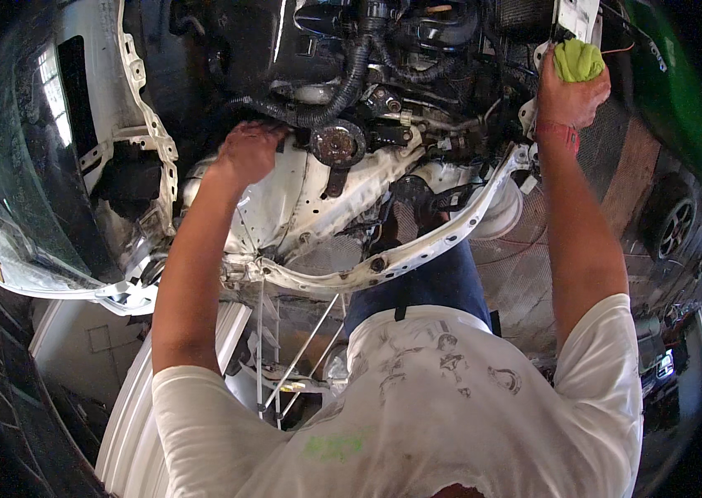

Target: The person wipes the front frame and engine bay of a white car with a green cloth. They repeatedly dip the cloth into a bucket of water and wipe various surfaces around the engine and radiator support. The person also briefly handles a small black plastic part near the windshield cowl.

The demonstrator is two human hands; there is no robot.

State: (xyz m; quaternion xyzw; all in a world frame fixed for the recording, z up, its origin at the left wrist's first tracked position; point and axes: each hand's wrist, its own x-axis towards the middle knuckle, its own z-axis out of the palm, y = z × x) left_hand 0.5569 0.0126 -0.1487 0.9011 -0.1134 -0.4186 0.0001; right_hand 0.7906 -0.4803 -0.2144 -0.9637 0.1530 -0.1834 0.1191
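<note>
My right hand [571, 98] is closed around a crumpled yellow-green cloth [578, 61], up against the white front panel [575, 18] of the car at the upper right. A red band circles that wrist. My left hand [253, 151] rests on the edge of the engine bay, its fingers stretched toward the dark parts and their tips partly in shadow. Below it lies the white inner fender [272, 203]. Just right of its fingertips sits a round, rusty disc-shaped part [337, 144]. A ribbed black hose [349, 87] runs above that disc.
A curved white fender rail [351, 275] passes between my body and the engine bay. The windshield [31, 166] stands at left. Beyond my right arm are a green car body [666, 83] and a wheel [675, 222]. Below the rail is a metal stand [301, 357].
</note>
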